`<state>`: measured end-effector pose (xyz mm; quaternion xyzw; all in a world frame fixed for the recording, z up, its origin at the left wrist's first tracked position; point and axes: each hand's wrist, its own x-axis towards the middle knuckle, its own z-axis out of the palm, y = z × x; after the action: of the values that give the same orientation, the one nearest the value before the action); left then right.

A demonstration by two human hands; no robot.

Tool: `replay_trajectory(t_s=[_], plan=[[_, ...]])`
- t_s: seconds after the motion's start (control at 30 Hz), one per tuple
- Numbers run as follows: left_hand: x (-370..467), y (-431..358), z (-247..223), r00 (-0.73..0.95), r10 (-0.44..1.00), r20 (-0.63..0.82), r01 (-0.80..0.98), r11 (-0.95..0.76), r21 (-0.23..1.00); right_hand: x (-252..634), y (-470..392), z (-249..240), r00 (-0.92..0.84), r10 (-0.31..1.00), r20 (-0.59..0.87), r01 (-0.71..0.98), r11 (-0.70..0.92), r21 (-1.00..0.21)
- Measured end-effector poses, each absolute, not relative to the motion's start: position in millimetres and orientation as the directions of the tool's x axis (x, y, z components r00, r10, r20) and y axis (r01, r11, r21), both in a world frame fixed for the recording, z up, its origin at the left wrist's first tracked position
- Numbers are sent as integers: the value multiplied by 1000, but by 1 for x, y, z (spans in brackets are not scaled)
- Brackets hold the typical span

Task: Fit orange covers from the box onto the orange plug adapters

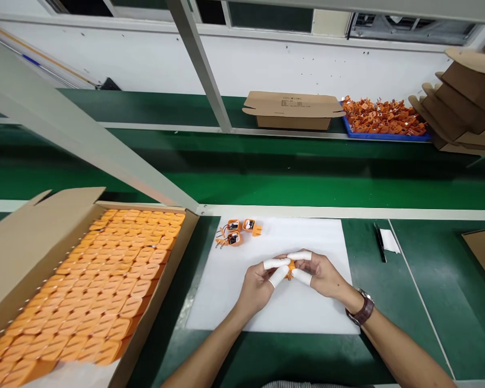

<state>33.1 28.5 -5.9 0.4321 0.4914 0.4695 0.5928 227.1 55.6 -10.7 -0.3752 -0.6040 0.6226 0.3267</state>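
Over a white sheet [307, 318] on the green table, both hands pinch one small orange plastic part [291, 268] between them. My left hand [258, 285] grips it from the left, white finger cots on its thumb and index finger. From the right, my right hand [323, 275] holds it the same way, also in white finger cots; a watch [360, 308] is on that wrist. The fingers cover most of the part. Several open orange plug housings [233, 237] with wires and metal pins lie at the sheet's upper left.
At left stands an open carton [170, 275] packed with rows of orange housings [101, 280]. A black pen-like tool [380, 242] lies right of the sheet. The shelf behind holds a closed carton [293, 110], a blue tray [388, 137] of orange parts and stacked cartons [464, 102]. A slanted metal post [92, 140] crosses the left.
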Motion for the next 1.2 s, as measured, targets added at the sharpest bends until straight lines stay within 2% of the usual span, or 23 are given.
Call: replay_trajectory(t_s=[0.1, 0.23, 0.47, 0.63, 0.87, 1.0, 1.1, 1.2], plan=[[33, 32, -4, 69, 970, -231, -116, 238, 964, 227, 56, -12, -501, 862, -70, 33, -62, -998], [28, 34, 0, 155, 950, -271, -148, 294, 944, 229, 58, -13, -502, 860, -94, 12, -101, -995], [20, 32, 2, 203, 951, -235, -125, 263, 957, 232, 59, -15, -507, 858, -81, -52, -125, -991], [24, 30, -3, 213, 955, -205, -189, 246, 951, 232, 59, -16, -500, 860, -102, -46, -144, -988], [22, 30, -6, 199, 958, -206, -180, 242, 954, 234, 61, -12, -523, 838, -154, -40, -204, -978], [22, 29, -4, 258, 947, -191, -185, 242, 952, 235, 62, -10, -528, 833, -164, -40, -218, -975], [24, 27, -7, 247, 961, -123, -158, 165, 974, 235, 62, -12, -510, 847, -147, -33, -190, -981], [23, 27, -12, 139, 990, -20, 16, 18, 1000, 232, 61, -14, -496, 861, -108, -15, -132, -991]])
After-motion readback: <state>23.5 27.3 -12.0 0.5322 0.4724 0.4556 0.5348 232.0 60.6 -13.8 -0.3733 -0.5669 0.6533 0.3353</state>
